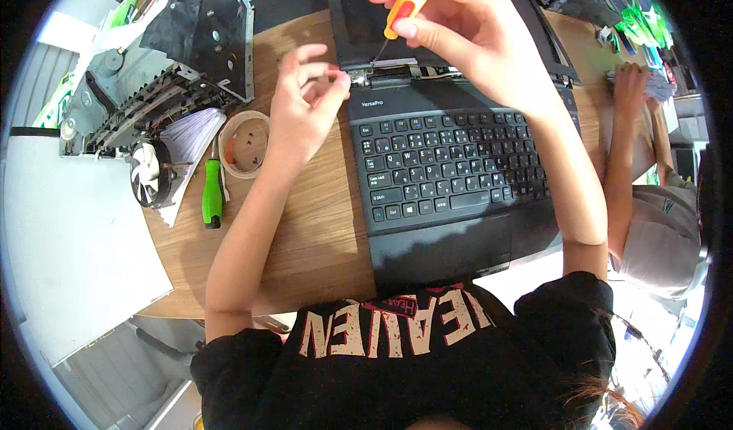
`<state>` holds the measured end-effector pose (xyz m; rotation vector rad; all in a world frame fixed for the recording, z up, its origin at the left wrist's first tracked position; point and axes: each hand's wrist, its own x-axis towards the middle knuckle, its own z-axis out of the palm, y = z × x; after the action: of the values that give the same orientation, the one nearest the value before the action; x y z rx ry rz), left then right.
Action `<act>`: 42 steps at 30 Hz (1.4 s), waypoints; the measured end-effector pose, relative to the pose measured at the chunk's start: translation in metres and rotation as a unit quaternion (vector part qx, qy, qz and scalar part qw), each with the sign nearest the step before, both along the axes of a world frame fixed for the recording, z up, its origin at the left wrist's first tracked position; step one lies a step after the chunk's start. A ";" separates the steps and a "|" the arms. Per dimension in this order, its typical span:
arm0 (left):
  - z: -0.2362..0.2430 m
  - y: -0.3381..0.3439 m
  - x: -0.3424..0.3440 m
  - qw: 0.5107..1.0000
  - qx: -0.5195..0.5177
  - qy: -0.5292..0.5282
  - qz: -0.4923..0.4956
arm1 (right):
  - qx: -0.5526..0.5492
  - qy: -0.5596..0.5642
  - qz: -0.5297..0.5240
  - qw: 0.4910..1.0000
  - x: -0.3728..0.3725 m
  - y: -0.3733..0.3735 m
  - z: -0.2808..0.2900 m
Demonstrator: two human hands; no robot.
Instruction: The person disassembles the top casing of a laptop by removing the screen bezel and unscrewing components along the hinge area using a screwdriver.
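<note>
A black laptop [435,247] lies opened out on the wooden table, keyboard towards me. Along its far edge the hinge strip is exposed, with a metal hinge [359,77] at the left corner. My right hand [481,37] grips a small screwdriver [405,12] with a yellow and red handle. Its thin shaft slants down to the strip just right of that hinge; whether the tip touches a screw is too small to tell. Beside the hinge is my left hand [301,106], thumb and forefinger pinched together at the laptop's corner. Anything between those fingertips is hidden.
Left of the laptop stand a round tub [244,146] with small parts, a green screwdriver [212,193] and a small fan [150,172]. Beyond them rises a dismantled machine frame [145,86]. At the right, another person's arm [624,132] reaches over the table.
</note>
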<state>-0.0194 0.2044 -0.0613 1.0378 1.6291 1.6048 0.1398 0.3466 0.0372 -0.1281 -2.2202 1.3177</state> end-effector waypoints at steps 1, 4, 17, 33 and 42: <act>0.005 0.001 0.003 0.998 0.026 -0.035 0.035 | 0.000 -0.001 0.000 1.000 0.002 0.002 -0.002; -0.003 0.005 -0.007 0.999 0.036 -0.028 0.010 | -0.030 -0.003 0.021 0.999 0.002 0.000 -0.005; -0.028 0.004 -0.020 0.997 0.036 0.073 0.015 | 0.094 -0.055 -0.013 0.994 0.006 -0.013 -0.007; 0.009 0.022 -0.030 0.983 0.167 -0.068 -0.042 | 0.287 0.062 -0.121 0.948 -0.019 -0.018 0.006; 0.057 0.049 -0.030 0.980 0.156 -0.122 -0.011 | 0.541 -0.024 -0.263 0.798 -0.051 -0.015 0.010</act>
<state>-0.0494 0.2534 -0.0044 0.9613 1.2262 1.9302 0.0888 0.3315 0.0473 -0.3050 -2.3744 -0.3342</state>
